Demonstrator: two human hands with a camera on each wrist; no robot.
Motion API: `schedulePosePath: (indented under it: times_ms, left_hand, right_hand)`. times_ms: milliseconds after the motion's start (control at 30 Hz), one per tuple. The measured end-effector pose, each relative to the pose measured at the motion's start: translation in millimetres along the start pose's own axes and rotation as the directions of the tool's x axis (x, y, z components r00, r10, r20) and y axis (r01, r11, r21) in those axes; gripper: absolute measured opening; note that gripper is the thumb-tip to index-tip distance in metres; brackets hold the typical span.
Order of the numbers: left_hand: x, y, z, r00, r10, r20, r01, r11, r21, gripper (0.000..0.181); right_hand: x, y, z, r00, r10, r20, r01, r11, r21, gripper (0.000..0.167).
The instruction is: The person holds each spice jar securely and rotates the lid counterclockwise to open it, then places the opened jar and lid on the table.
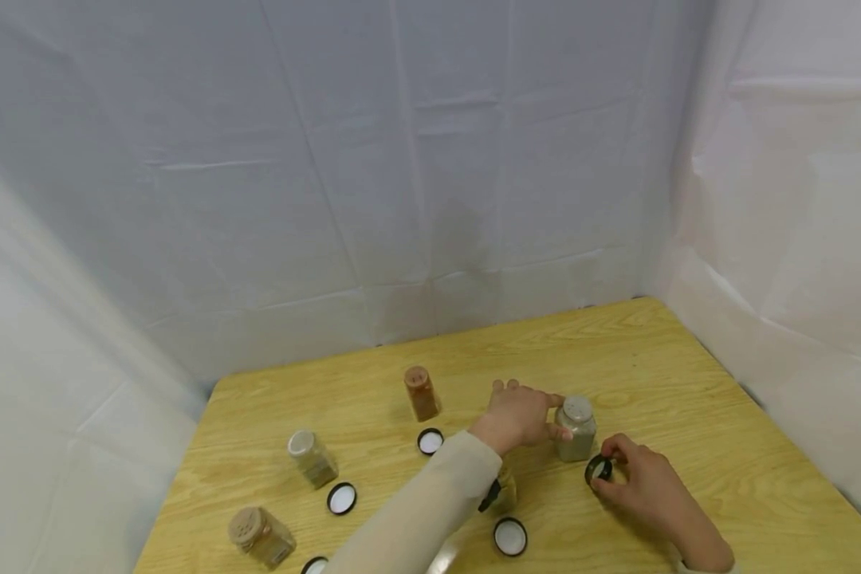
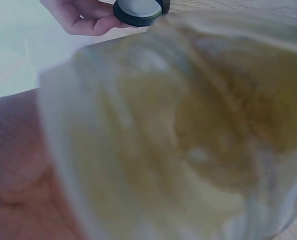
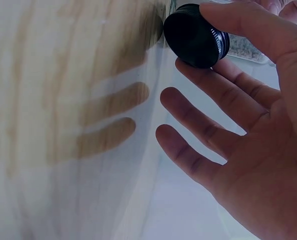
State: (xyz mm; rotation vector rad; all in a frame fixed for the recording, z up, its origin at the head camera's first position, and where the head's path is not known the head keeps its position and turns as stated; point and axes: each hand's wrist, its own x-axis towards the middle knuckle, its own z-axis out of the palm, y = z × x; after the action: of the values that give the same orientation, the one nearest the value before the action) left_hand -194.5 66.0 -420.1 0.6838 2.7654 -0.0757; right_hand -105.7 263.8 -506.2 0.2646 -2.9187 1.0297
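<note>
My right hand (image 1: 646, 482) pinches a black screw lid (image 1: 599, 472) between thumb and fingertips, its pale inner side partly showing in the head view. In the right wrist view the lid (image 3: 191, 37) is held with the lower fingers spread. Just left of it stands a glass spice jar (image 1: 576, 430) with a perforated shaker top and greyish contents. My left hand (image 1: 520, 414) holds this jar's left side between thumb and index finger. Beneath the left wrist is a jar with yellowish contents (image 1: 504, 490), partly hidden by the sleeve; a blurred yellowish jar (image 2: 188, 130) fills the left wrist view.
A reddish-brown spice jar (image 1: 421, 393) stands at the back. Further left are a greyish jar (image 1: 312, 459) and a tan jar (image 1: 261, 536). Several black lids lie pale side up, among them one lid (image 1: 510, 536) near the front. White sheeting (image 1: 430, 199) encloses the wooden table (image 1: 660, 359).
</note>
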Motion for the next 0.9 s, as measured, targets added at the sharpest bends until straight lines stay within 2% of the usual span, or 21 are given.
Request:
schedulePosePath:
  times_ms: [267, 600, 900]
  left_hand:
    - [-1.8, -0.3, -0.9, 1.0, -0.001, -0.006, 0.001, 1.0, -0.005, 0.067]
    - [-2.9, -0.5, -1.5, 1.0, -0.001, -0.005, 0.001, 1.0, 0.004, 0.066]
    - [-3.1, 2.2, -1.5, 1.0, -0.011, -0.01, 0.012, 1.0, 0.019, 0.067]
  right_hand:
    - [-1.0, 2.1, 1.7, 1.0, -0.018, -0.022, 0.018, 0.999, -0.029, 0.043]
    - [-2.2, 4.1, 1.9, 0.999, -0.038, -0.009, 0.037, 0.998, -0.042, 0.047]
    - [-3.8, 1.2, 1.1, 0.999, 0.018, 0.033, -0.016, 0.997, -0.076, 0.053]
